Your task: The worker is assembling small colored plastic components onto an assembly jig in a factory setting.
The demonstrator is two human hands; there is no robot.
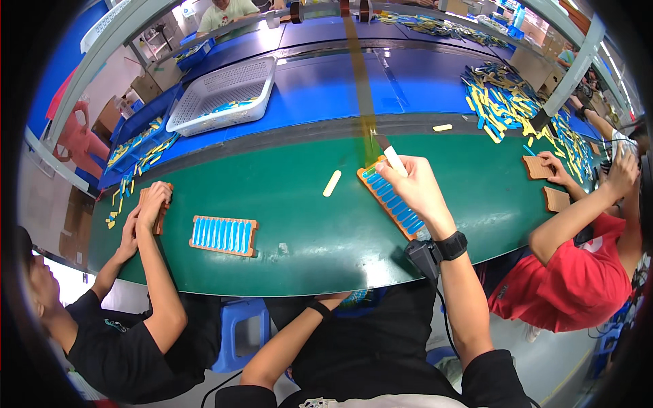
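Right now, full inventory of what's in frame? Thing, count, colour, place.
Belt: one, green, across the middle.
Filled tray: one, brown with blue strips, on the belt left of centre.
Held tray: one, brown with blue strips, under the right hand.
Loose stick: one, cream, on the belt mid-way.
Tape strip: one, amber, running down from above to the held tray.
Basket: one, white, perforated, on the blue bench behind.
Strip pile: many, blue and yellow, bench at right.
Co-workers: one at left in black, one at right in red.
Right hand: grip on a white stick at the tray's top.
Left hand: hidden below the belt edge.
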